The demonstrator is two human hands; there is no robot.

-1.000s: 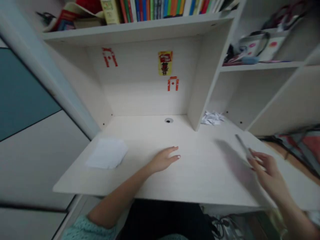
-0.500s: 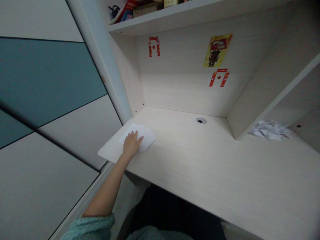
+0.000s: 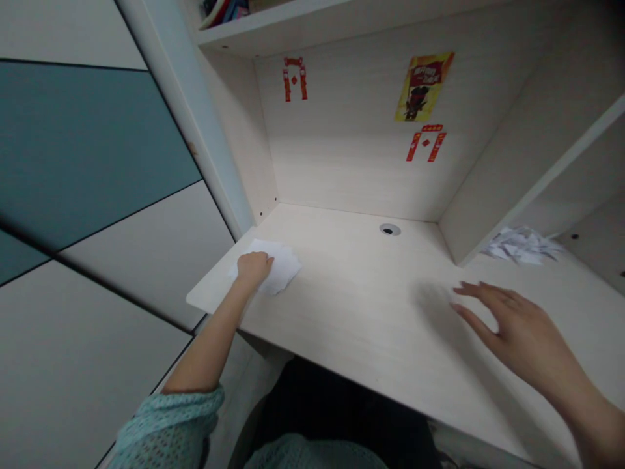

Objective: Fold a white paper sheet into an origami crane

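Left hand (image 3: 254, 267) lies curled on the stack of white paper (image 3: 279, 270) at about 9 o'clock on the desk (image 3: 361, 312), near the left front corner; the fingers bend down onto the sheets, pressing or pinching at them, but whether a sheet is actually gripped I cannot tell. Right hand (image 3: 512, 322) hovers at about 3 o'clock, fingers spread and loose, palm down, holding nothing and somewhat blurred, just above the desktop with a soft shadow to its left.

Between the two hands the desktop is plain pale wood. At 12 o'clock sits a small round cable hole (image 3: 389, 229), close to the back panel. On that panel hang a yellow sticker (image 3: 422, 86) and two small red cut-outs, one at 11 o'clock (image 3: 294, 79) and one just under the yellow one (image 3: 426, 143). At about 2 o'clock, past the upright divider (image 3: 512, 169), a loose heap of crumpled or folded white scraps (image 3: 520, 245) rests in the side compartment, well apart from the stack.

As for progress, judged from how things lie: the stack sits flat and whole under the left hand, no sheet is lifted clear of it, and none lies at the middle of the desk. Reaching the paper looks done; drawing off a sheet and bringing it in front of the body looks still to do. The scraps at 2 o'clock may be finished pieces, though the picture is too small there to say
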